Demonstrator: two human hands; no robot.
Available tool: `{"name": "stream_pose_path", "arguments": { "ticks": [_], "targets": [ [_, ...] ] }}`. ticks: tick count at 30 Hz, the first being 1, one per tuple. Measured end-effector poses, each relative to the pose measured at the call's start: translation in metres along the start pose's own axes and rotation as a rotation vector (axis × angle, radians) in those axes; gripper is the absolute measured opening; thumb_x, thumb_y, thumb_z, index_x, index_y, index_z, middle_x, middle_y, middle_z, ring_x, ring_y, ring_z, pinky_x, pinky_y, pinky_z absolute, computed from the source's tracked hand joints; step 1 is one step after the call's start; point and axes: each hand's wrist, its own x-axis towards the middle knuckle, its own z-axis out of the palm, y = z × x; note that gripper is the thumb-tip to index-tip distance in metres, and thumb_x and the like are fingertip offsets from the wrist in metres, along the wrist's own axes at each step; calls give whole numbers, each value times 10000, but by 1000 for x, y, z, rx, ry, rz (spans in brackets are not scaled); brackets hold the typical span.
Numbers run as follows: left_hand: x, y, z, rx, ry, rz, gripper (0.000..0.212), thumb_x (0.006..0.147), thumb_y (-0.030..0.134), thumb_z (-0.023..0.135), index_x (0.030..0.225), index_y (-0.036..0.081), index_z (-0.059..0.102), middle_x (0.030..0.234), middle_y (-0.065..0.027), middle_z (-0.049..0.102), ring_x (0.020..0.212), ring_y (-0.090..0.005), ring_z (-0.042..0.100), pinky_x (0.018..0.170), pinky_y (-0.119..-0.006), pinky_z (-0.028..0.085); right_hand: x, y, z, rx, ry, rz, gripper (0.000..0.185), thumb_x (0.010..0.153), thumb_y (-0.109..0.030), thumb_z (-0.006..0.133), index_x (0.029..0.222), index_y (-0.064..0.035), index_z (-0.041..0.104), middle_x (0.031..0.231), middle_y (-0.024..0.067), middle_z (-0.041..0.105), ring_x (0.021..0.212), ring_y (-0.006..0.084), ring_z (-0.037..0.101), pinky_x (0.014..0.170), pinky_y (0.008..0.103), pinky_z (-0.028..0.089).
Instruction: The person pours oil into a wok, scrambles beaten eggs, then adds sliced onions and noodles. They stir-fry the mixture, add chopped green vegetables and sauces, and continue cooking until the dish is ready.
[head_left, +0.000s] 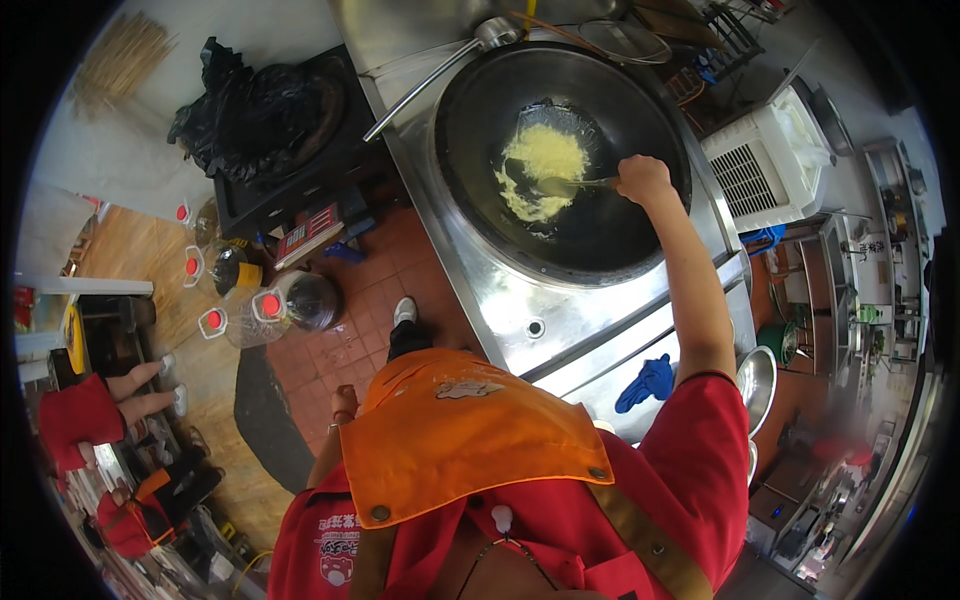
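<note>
My right hand (643, 180) is closed around the handle of a wok spatula (556, 187), reaching over the right side of a large black wok (480, 187). The spatula's head touches pale yellow, lumpy food (546, 152), which looks like egg, in the bottom of the wok. A little oil glistens along the food's upper edge. The wok sits in a stainless steel stove top (495, 319). Down at my side, beside the orange apron (480, 427), hangs my left hand (345, 403). Its fingers look curled, and the inside of the hand is hidden.
A long-handled ladle (427, 86) lies across the stove's left corner. A blue cloth (646, 382) rests near my right elbow, beside metal bowls (756, 386). Large plastic bottles (307, 300) stand on the floor at left. Two people in red (82, 420) are farther left.
</note>
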Motion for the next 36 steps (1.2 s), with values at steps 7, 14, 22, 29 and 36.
{"name": "stream_pose_path", "arguments": {
  "ticks": [7, 14, 22, 29, 36],
  "targets": [
    [-8, 19, 12, 37, -26, 128, 265, 915, 219, 523, 1058, 77, 695, 733, -172, 670, 623, -293, 659, 580, -392, 560, 35, -11, 81, 82, 184, 63, 167, 858, -152, 591, 918, -86, 733, 942, 122, 718, 920, 293, 696, 782, 393, 566],
    [-11, -26, 3, 96, -75, -23, 271, 952, 233, 503, 1131, 94, 651, 747, -132, 659, 601, -272, 630, 596, -355, 560, -10, -1, 0, 89, -27, 10, 272, 815, -302, 691, 1000, -107, 730, 1035, 111, 710, 988, 273, 684, 821, 378, 548],
    [19, -11, 3, 216, -193, -24, 260, 951, 214, 532, 1162, 96, 629, 845, -121, 677, 676, -258, 650, 613, -350, 576, 17, -25, 79, 107, 170, 113, 205, 872, -131, 540, 935, -104, 734, 967, 120, 717, 921, 287, 700, 771, 387, 567],
    [20, 45, -6, 109, -143, 3, 220, 917, 148, 564, 1088, 61, 673, 975, -138, 689, 811, -275, 666, 676, -372, 592, -78, -64, 89, 201, 181, 104, 141, 875, -144, 541, 888, -71, 662, 837, 116, 720, 789, 285, 715, 652, 377, 568],
    [81, 61, -34, 200, -288, 202, 224, 931, 151, 556, 1107, 59, 657, 979, -104, 678, 839, -242, 652, 703, -339, 570, -68, -120, 163, 362, 111, 472, 186, 926, -128, 490, 1042, -2, 563, 912, 136, 707, 814, 264, 716, 654, 371, 572]
  ]
}}
